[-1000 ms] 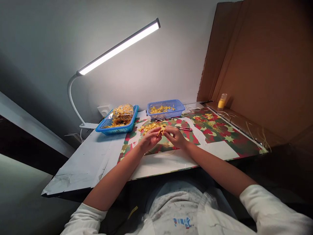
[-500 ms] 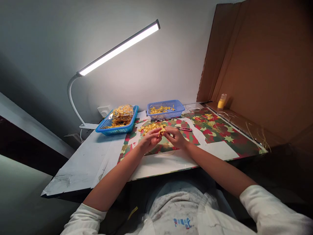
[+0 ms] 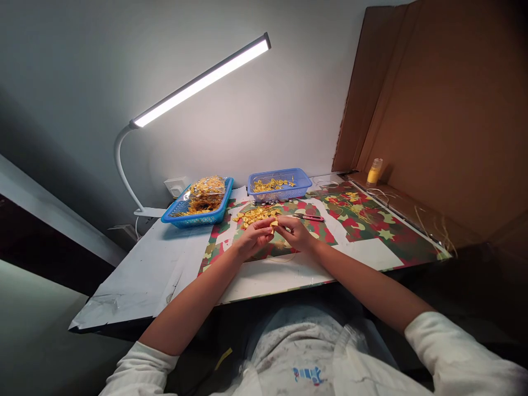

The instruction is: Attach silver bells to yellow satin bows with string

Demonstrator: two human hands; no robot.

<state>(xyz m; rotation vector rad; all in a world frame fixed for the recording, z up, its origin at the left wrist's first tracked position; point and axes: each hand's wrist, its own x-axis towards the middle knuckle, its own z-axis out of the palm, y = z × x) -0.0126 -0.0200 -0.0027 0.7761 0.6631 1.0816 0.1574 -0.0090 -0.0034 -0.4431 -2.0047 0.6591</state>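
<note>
Between 2 hands, left hand (image 3: 252, 237) and right hand (image 3: 295, 231), 1 yellow piece (image 3: 273, 223) (2 blue baskets (image 3: 197, 220) behind).

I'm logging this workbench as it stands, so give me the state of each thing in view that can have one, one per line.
Desk lamp: switched on.
Left hand: pinching a small yellow piece.
Right hand: fingertips closed on the same piece.
Left blue basket: holds a full clear bag of yellow pieces.
Right blue basket: partly filled with loose yellow pieces.
Small yellow bottle: upright; cap state unclear.
Patterned sheet: lying flat.
</note>
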